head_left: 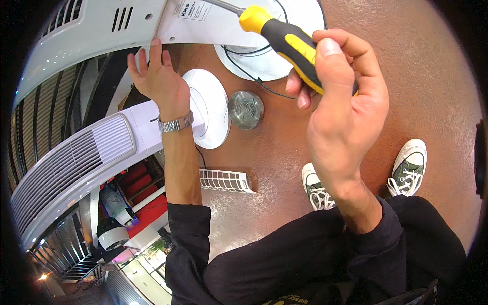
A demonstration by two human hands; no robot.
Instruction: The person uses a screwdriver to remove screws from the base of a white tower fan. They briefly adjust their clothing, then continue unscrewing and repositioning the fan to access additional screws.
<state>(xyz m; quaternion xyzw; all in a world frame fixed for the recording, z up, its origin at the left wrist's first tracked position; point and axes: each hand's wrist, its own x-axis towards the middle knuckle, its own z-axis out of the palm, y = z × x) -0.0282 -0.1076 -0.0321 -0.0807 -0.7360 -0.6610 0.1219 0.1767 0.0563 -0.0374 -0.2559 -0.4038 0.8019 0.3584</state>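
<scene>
A: So — how far along?
B: Grille [226, 180] and metal cap [246, 109] lie loose on the floor [406, 91]. Right hand [340, 107] grips the screwdriver [284, 38], tip at the panel [203, 25] — left hand [160, 76], fingers spread, steadies it. Fastening's unfinished, I'd judge.

Single fisheye view from the person's head, looking steeply down and close over raised forearms; floor [284, 152] fills centre, shoes [366, 178] at four o'clock.
</scene>
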